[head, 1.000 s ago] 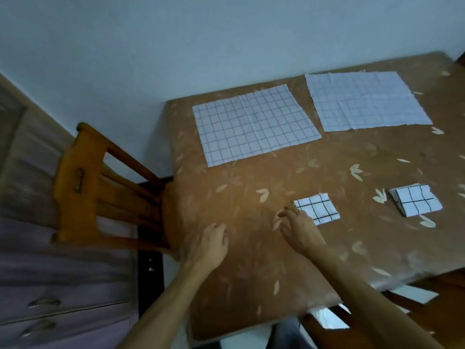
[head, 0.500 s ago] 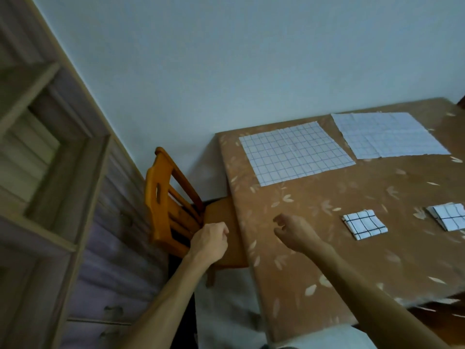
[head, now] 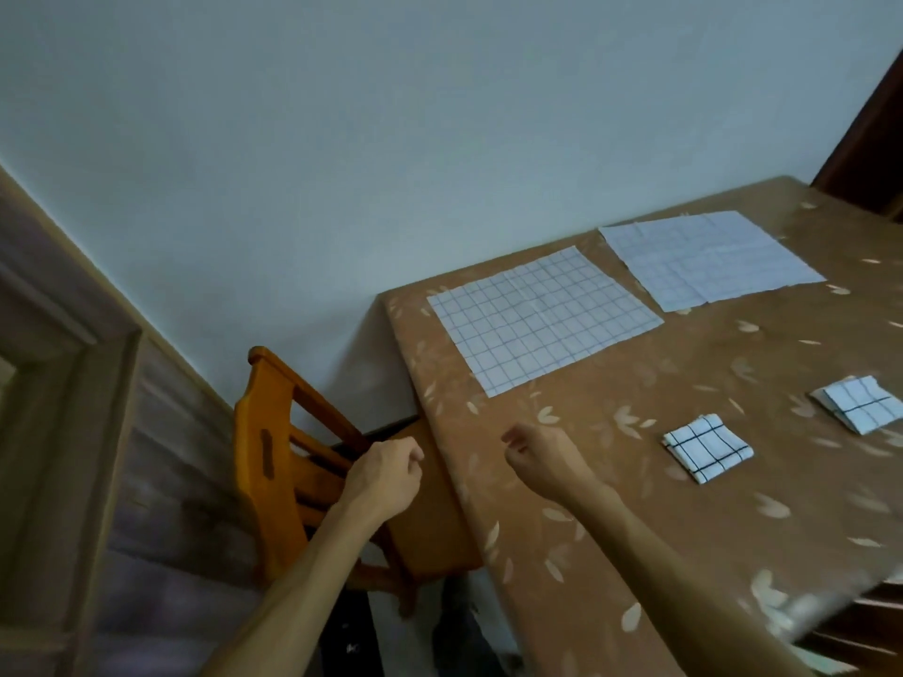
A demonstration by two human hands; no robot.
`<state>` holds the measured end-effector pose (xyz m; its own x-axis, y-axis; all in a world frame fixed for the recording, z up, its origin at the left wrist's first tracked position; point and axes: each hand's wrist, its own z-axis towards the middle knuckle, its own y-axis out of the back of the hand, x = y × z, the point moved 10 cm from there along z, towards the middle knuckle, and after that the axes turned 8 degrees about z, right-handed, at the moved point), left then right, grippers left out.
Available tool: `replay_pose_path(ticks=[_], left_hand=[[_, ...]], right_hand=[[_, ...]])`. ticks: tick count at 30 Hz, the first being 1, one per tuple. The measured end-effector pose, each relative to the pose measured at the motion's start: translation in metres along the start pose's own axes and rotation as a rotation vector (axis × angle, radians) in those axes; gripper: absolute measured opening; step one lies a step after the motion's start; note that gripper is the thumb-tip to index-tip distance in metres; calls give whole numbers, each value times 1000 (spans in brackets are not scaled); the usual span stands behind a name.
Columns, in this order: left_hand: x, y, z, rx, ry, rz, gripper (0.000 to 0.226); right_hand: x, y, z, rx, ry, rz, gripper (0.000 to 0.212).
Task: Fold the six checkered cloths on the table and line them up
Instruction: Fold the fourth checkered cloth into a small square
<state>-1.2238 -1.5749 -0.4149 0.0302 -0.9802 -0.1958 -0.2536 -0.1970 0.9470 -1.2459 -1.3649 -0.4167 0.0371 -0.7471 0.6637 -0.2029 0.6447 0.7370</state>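
Two checkered cloths lie flat and unfolded at the back of the table: one (head: 542,317) near the left edge, a paler one (head: 708,259) to its right. A small folded cloth (head: 706,447) lies nearer me, and another folded cloth (head: 860,404) sits at the right frame edge. My right hand (head: 542,456) hovers over the table's left part, fingers curled, holding nothing, well left of the nearer folded cloth. My left hand (head: 388,473) is loosely closed and empty, off the table's left edge above the chair.
The table (head: 635,530) carries a brown leaf-patterned cover. An orange wooden chair (head: 288,461) stands tucked against its left side. A wooden cabinet (head: 63,432) fills the left. A pale wall runs behind; a dark door frame (head: 870,139) shows at the top right.
The view has swung left and up. My right hand has pulled away from the nearer folded cloth and lifted; my left hand has moved off the table's edge over the chair.
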Motion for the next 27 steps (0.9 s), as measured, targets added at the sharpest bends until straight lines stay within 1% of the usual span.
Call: replay_pose_path(ticks=[6, 9, 12, 14, 17, 19, 21, 24, 27], left_hand=[[-16, -8, 78, 37, -99, 10, 22], [-27, -16, 118, 75, -181, 33, 21], [-40, -29, 156, 111, -258, -11, 20], [-49, -34, 182, 85, -305, -7, 25], [-62, -42, 220, 43, -374, 77, 38], [-71, -54, 244, 72, -412, 133, 44], [-79, -70, 264, 111, -435, 186, 50], [-87, -86, 284, 113, -453, 249, 61], [-87, -97, 297, 112, -450, 275, 64]], right_hand=[[-29, -4, 61, -71, -94, 77, 29], [-47, -7, 88, -88, -158, 112, 30], [-64, -10, 111, -97, -212, 132, 31], [-75, -14, 126, -99, -243, 144, 32], [-87, -26, 147, -82, -282, 150, 31], [-94, -36, 162, -81, -274, 99, 37], [-102, -44, 175, -81, -298, 54, 48], [-105, -57, 194, -57, -281, 32, 60], [-107, -71, 208, -14, -252, -18, 64]])
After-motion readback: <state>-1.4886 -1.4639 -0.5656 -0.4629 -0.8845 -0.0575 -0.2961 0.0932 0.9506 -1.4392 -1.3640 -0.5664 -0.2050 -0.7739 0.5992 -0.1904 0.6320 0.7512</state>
